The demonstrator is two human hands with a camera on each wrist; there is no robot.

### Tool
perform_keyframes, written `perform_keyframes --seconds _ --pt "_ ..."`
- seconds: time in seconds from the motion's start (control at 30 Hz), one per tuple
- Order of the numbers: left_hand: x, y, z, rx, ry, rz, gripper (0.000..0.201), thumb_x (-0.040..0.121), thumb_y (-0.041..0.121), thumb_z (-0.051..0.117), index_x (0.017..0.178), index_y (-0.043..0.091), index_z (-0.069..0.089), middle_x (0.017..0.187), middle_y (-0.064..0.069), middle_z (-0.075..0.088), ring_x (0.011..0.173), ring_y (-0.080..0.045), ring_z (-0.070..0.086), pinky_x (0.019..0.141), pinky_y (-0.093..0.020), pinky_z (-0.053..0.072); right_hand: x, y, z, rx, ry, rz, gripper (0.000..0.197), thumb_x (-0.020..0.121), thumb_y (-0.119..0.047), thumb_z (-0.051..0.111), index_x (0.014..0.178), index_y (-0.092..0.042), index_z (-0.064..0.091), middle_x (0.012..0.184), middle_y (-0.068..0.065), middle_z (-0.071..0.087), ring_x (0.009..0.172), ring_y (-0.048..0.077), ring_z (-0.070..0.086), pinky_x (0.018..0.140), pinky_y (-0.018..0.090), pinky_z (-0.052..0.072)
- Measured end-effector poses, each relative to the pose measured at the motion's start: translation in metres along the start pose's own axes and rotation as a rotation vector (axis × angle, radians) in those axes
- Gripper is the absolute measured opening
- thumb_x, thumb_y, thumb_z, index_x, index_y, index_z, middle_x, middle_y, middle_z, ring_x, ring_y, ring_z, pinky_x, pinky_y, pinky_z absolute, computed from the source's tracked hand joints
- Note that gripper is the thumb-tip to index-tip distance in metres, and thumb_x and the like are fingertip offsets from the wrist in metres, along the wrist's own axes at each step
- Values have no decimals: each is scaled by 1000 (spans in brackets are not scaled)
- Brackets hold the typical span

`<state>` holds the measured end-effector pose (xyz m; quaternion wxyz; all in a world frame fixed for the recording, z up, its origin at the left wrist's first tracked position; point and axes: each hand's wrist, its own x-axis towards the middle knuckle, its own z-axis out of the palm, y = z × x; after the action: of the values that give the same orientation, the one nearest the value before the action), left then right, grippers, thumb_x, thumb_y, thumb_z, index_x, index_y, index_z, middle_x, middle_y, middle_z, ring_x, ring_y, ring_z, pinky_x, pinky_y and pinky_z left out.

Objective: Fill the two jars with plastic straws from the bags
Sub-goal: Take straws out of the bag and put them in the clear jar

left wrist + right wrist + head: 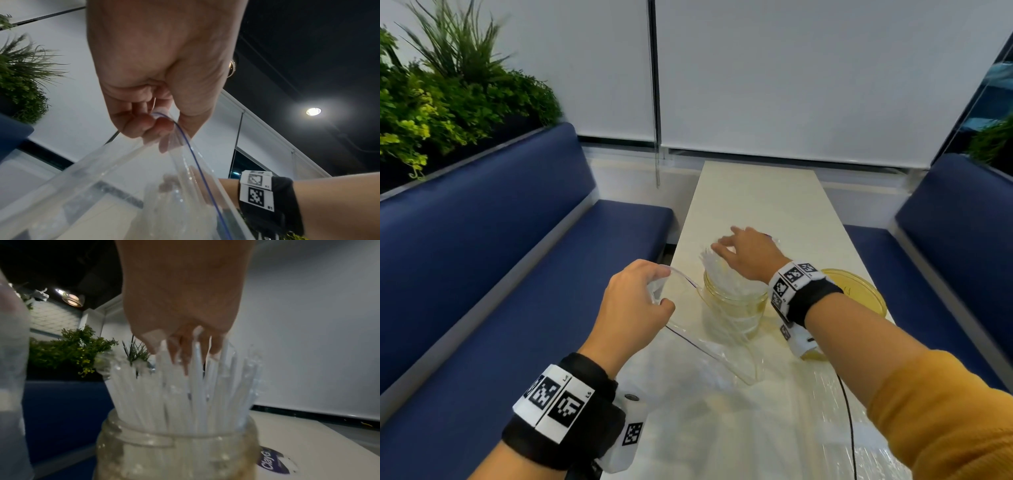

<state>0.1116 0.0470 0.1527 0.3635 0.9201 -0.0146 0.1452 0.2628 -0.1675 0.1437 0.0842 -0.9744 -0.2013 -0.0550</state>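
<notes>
A clear glass jar [732,308] [176,454] stands mid-table, packed with upright white plastic straws [717,270] [185,399]. My right hand [726,245] [185,350] hovers over it, fingers spread and straight, fingertips touching the straw tops. Left of the jar, my left hand [657,291] [158,120] pinches the zip rim of a clear plastic bag [722,363] [123,186] and holds it lifted, its mouth open toward the jar. A second yellowish jar [859,291] sits to the right, partly hidden behind my right wrist.
Another clear bag with straws [859,438] lies on the near table [756,192] under my right forearm. A clear lid with a purple label [273,462] lies beyond the jar. Blue benches [500,274] flank the narrow table, and plants [448,102] stand at back left.
</notes>
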Motion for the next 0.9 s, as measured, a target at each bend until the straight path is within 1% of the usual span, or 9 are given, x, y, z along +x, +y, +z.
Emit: perform_keyframes --seconds 0.1,0.17,0.3,0.4,0.47,0.53,0.6,0.7,0.9 --pt "5 4 1 6 -20 5 44 80 11 76 123 20 69 118 9 64 109 -14 60 97 -35 53 -5 15 8 191 109 -5 53 106 -51 31 149 -26 48 160 2 38 153 23 22 124 42 10" --pt "7 6 2 16 -45 20 46 80 12 75 124 22 67 120 11 63 110 -13 59 97 -35 53 -7 24 12 236 220 79 57 104 -57 29 147 -27 51 158 -1 40 153 24 22 125 48 11" --pt "6 10 6 48 -141 22 55 79 16 73 130 34 60 128 21 56 113 -10 57 99 -36 52 -23 30 11 185 -52 102 58 103 -59 26 140 -28 57 148 2 52 145 31 36 120 56 13" --pt "5 13 12 60 -201 24 60 79 15 71 135 33 55 135 20 51 118 -13 56 102 -41 50 -32 22 -9 204 144 116 51 103 -58 29 125 -32 68 130 -1 66 141 28 42 119 59 13" --pt "3 17 16 74 -222 32 62 80 16 69 138 30 53 139 16 49 121 -15 54 105 -42 48 -38 9 -24 105 331 97 47 102 -54 38 94 -27 75 100 -4 75 109 25 64 107 50 38" --pt "4 21 21 76 -222 32 63 81 15 68 141 27 51 141 14 48 123 -17 53 106 -41 45 -49 -9 -41 104 443 58 41 96 -41 51 63 -20 63 62 -2 65 62 21 60 72 38 55" --pt "4 24 24 69 -213 22 63 82 14 67 142 24 50 142 11 47 123 -19 53 106 -39 45 -64 -29 -54 341 206 39 38 89 -28 56 55 -11 61 52 6 62 46 21 54 55 32 56" --pt "1 29 29 82 -212 26 63 84 11 66 144 21 48 144 8 46 126 -20 52 106 -35 43 -86 -58 -37 456 -490 58 30 95 -18 55 72 -6 70 82 18 75 66 28 70 60 29 57" --pt "-14 34 38 114 -250 47 64 82 5 61 143 19 49 146 9 44 126 -23 53 101 -31 40 -110 -74 33 -112 -565 56 35 99 -26 56 124 -2 59 124 17 61 110 37 63 87 39 51"
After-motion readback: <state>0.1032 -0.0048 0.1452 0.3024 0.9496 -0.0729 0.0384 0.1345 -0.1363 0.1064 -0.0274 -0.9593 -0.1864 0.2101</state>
